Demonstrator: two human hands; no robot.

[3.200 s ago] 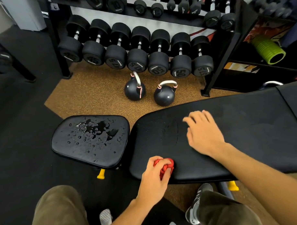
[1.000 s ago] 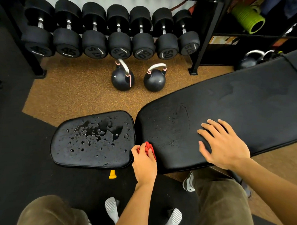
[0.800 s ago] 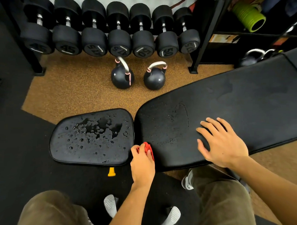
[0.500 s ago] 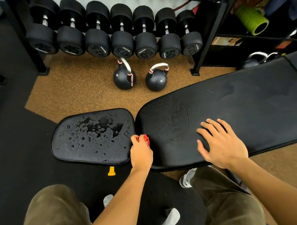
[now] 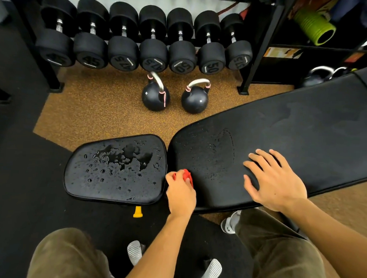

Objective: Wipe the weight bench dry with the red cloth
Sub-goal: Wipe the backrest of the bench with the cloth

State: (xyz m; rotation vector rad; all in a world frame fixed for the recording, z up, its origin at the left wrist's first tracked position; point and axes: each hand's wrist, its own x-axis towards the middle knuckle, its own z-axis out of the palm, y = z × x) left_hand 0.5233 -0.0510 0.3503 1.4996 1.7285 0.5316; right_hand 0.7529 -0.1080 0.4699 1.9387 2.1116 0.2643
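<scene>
Shifted leftward, the left hand point(image 5: 181, 194) clutches the red cloth point(image 5: 185, 174) on the back pad point(image 5: 283, 125) beside the puddled seat pad point(image 5: 106, 186) — right hand point(image 5: 276, 183) splayed flat — dumbbells point(image 5: 153, 52) behind.

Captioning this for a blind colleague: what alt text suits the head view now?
A person's left hand grips a bunched red cloth at the end of a weight bench's back pad, while the right hand rests flat on it. The seat pad beside it is beaded with water; dumbbells and kettlebells stand behind.
</scene>
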